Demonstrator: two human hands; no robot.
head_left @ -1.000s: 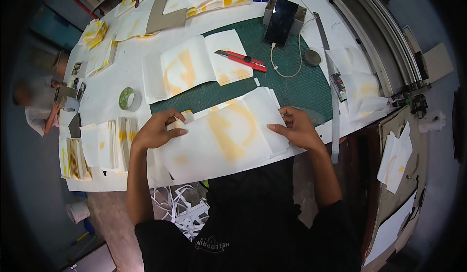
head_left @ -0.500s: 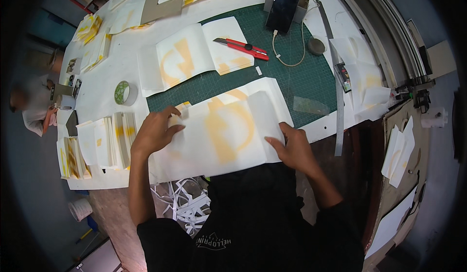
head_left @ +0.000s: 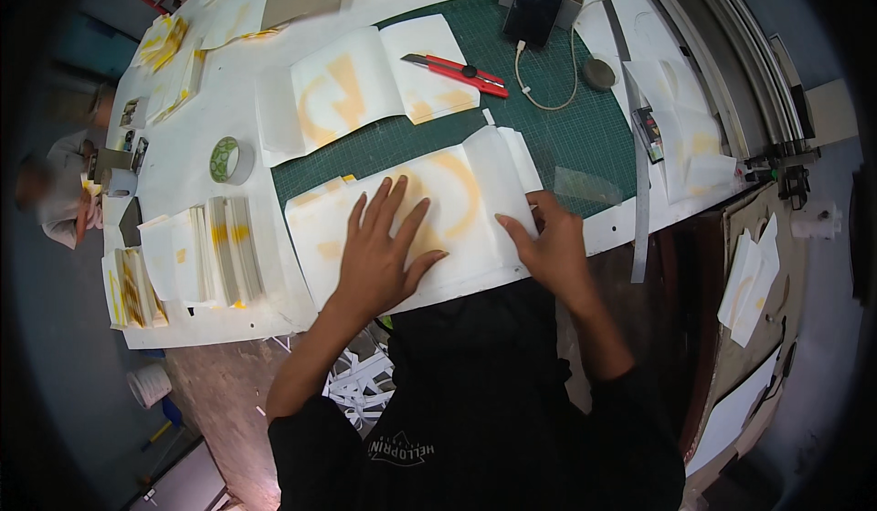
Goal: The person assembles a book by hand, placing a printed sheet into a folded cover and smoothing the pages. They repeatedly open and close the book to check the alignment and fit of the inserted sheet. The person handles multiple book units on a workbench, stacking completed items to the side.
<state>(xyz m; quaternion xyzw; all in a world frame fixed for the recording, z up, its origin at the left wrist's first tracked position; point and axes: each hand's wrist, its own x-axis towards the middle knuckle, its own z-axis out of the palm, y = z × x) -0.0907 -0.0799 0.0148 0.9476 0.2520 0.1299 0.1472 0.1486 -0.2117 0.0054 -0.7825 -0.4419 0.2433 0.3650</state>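
A white paper sheet with pale orange print lies in front of me at the table's near edge, partly over the green cutting mat. My left hand rests flat on it, fingers spread. At the sheet's right side my right hand pinches a folded flap between thumb and fingers. More white paper shows under the flap's right edge. Beyond, on the mat, lies another folded printed sheet, with a red utility knife across its right half.
A roll of tape and stacks of folded sheets stand on the left. A phone with a cable leans at the back. A metal ruler overhangs the table's right edge. Another person sits far left.
My left hand has left the sheet's left edge and now lies flat on its middle. The right hand has moved slightly up, and the flap stands more raised and curled.
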